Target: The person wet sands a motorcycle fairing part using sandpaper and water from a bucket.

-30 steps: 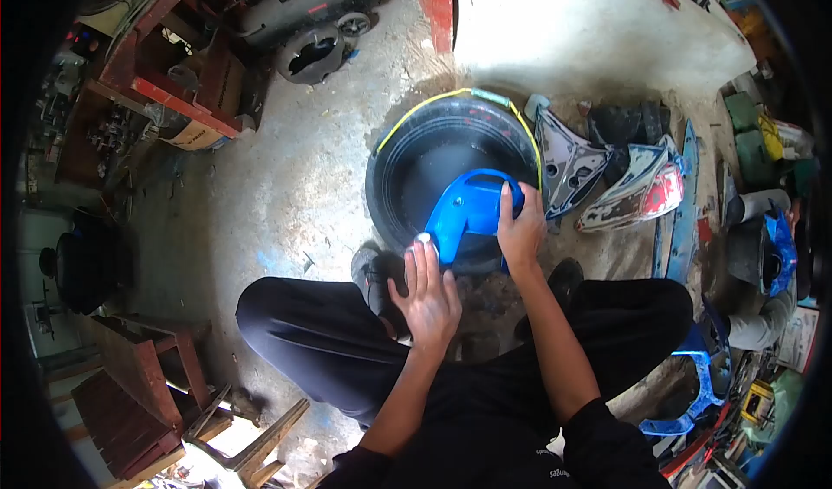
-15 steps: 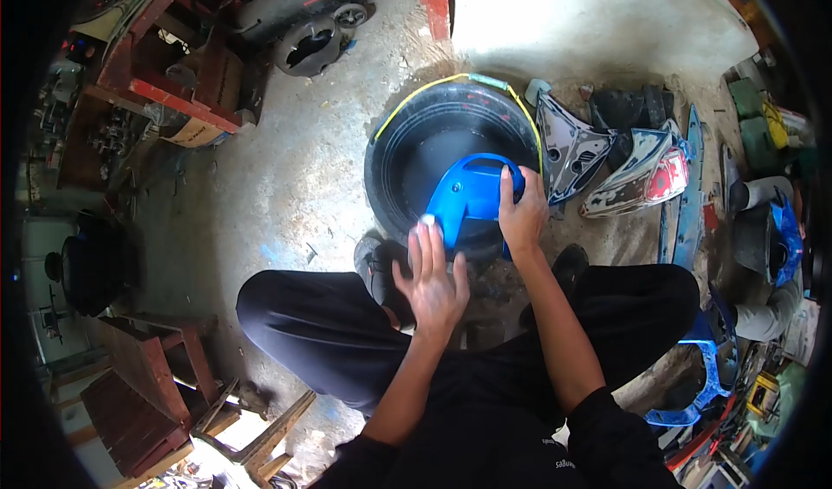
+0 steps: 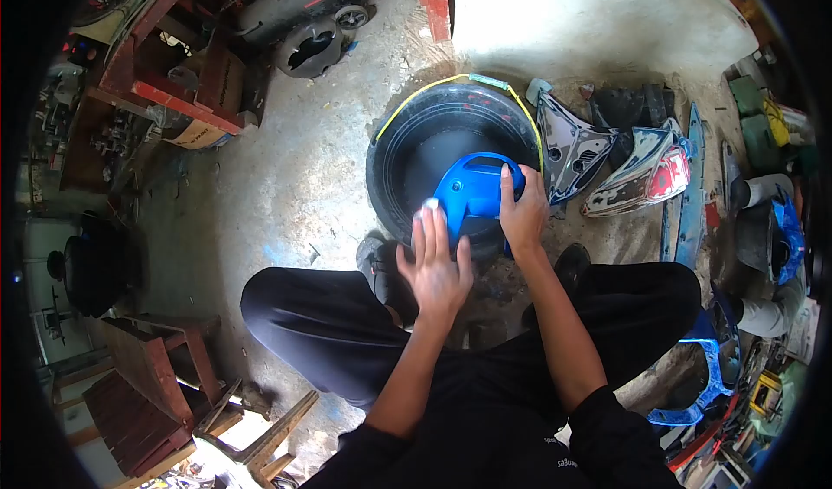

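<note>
A glossy blue plastic panel (image 3: 472, 193), curved and with a slot near its top, is held over a round black tub (image 3: 381, 173) with a yellow cord along its rim. My right hand (image 3: 525, 213) grips the panel's right end, thumb on the near face. Against the panel's left edge lie the outstretched fingers of my left hand (image 3: 439, 268), its thumb apart. A small pale spot shows at those fingertips; whether it is glare or a thin thing under them, I cannot make out.
Right of the tub lie a grey-white fairing piece (image 3: 568, 147) and a worn white-and-red one (image 3: 646, 173). A long blue strip (image 3: 685, 194) and a blue frame-like part (image 3: 706, 381) are farther right. Wooden furniture (image 3: 160, 376) stands at lower left.
My left hand has slid slightly up along the panel's left edge. My right hand keeps its grip, and the panel is nearly where it was.
</note>
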